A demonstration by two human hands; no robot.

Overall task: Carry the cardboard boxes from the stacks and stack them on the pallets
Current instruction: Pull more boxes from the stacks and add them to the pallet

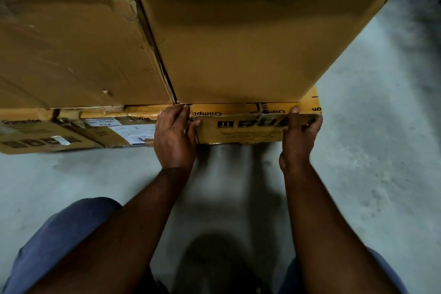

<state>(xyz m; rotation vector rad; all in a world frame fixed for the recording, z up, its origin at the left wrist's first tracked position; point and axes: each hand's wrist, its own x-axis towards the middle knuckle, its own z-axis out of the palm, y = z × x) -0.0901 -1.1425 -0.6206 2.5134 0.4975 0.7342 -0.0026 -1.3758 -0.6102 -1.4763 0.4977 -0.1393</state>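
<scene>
Left hand (175, 135) and right hand (301, 130) clamp the bottom Crompton box (241, 127) at its two end corners on the concrete floor (372, 150); it should slide out level, lest the tall box (229, 50) above topples.

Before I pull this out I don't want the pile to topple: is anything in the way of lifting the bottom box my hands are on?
Yes. The left hand and right hand grip the bottom box directly, but the large box rests on top of it, pinning it. No pallet is in view.
</scene>
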